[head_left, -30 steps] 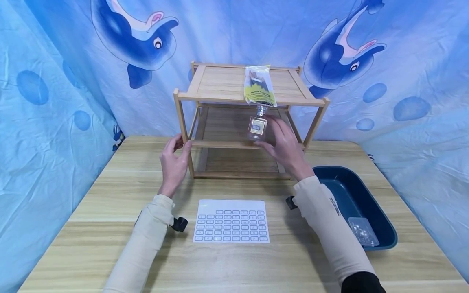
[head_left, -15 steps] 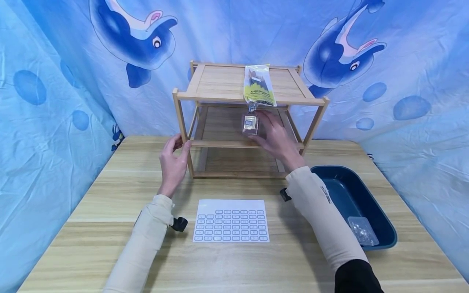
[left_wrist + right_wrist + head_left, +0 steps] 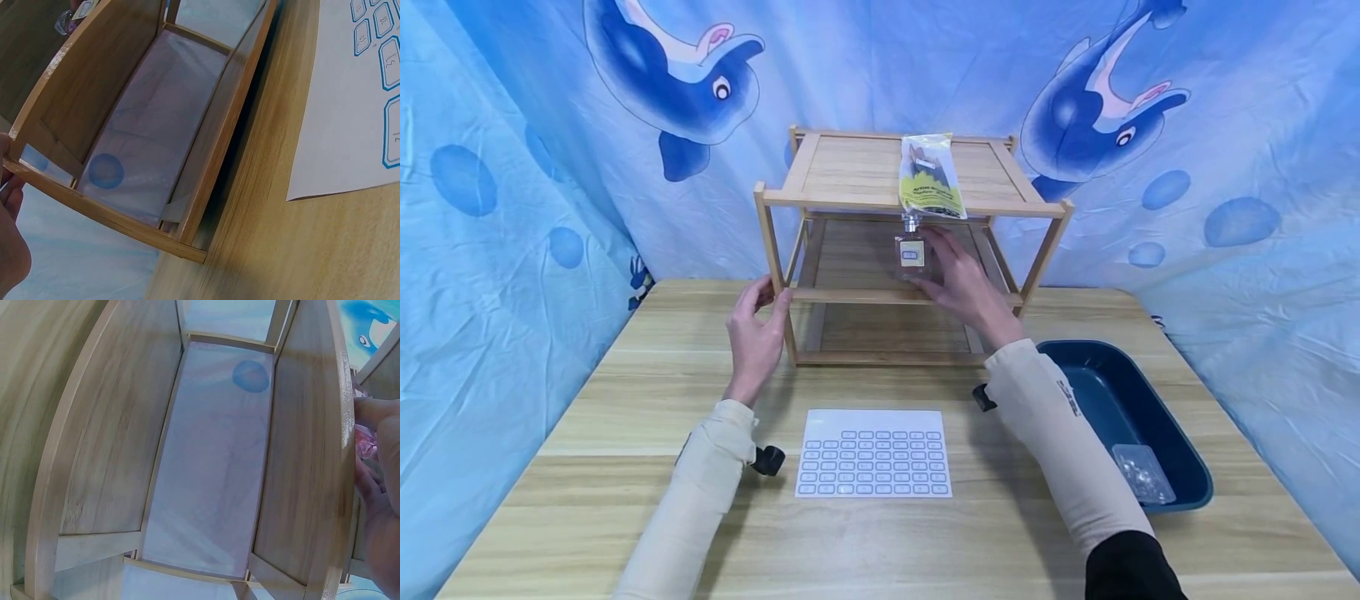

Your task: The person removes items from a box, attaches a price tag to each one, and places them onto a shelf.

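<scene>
My right hand [image 3: 966,292] holds a clear glass perfume bottle [image 3: 912,252] by its right side, thumb low and fingers near the shoulder. The bottle stands upright at the front of the middle shelf [image 3: 865,267] of a three-tier wooden rack, and a small label faces me. With its thumb in front and fingers behind, my left hand [image 3: 756,333] grips the rack's front left post [image 3: 770,237] at middle-shelf height. Only a corner of the bottle [image 3: 65,22] shows in the left wrist view. In the right wrist view, the middle shelf's edge partly hides the bottle [image 3: 365,445].
A yellow and white packet [image 3: 931,177] lies on the rack's top shelf [image 3: 850,167], overhanging its front edge. On the table, a white sheet [image 3: 874,454] bears rows of blue-framed labels. A dark blue basin [image 3: 1120,383] at the right contains a clear plastic pack [image 3: 1142,473].
My right hand has moved left along the middle shelf with the perfume bottle. The bottle has gone from slightly tilted to upright. My left hand has stayed on the post.
</scene>
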{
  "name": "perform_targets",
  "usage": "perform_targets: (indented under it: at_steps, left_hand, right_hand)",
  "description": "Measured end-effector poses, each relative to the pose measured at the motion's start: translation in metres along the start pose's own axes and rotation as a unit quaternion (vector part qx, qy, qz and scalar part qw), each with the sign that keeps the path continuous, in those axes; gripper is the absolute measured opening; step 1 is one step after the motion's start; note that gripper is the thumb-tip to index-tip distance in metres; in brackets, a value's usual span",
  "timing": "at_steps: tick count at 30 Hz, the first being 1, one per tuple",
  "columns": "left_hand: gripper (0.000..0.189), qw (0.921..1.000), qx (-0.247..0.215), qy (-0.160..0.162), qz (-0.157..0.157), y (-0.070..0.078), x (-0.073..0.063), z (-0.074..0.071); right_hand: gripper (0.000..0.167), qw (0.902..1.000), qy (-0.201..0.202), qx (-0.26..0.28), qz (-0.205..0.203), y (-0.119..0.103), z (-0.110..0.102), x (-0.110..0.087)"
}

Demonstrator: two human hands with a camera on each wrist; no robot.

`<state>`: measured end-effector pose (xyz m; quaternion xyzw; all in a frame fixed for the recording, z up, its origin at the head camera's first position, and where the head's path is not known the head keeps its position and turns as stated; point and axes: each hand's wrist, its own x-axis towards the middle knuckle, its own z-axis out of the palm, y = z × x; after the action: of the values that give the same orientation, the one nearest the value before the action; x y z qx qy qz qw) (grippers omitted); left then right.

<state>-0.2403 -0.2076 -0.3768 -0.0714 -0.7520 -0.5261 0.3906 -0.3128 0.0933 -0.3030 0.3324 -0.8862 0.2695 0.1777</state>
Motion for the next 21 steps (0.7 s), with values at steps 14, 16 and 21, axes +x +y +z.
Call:
perform_targets:
  at_steps: [14, 16, 21]
  left_hand:
    - [0.032, 0.9999, 0.000, 0.007, 0.011, -0.0015, -0.0002, 0.0014]
    - [0.032, 0.9999, 0.001, 0.008, 0.012, -0.0016, -0.0002, 0.0015]
    - [0.033, 0.9999, 0.004, 0.009, 0.010, -0.0029, -0.0003, 0.0016]
  right_hand:
    - [0.075, 0.9989, 0.022, 0.027, -0.030, 0.0067, 0.0035, -0.0028]
    - [0.074, 0.9988, 0.023, 0.029, -0.031, 0.0064, 0.0036, -0.0024]
    - [0.071, 0.9986, 0.023, 0.037, -0.028, 0.0051, 0.0040, -0.0012]
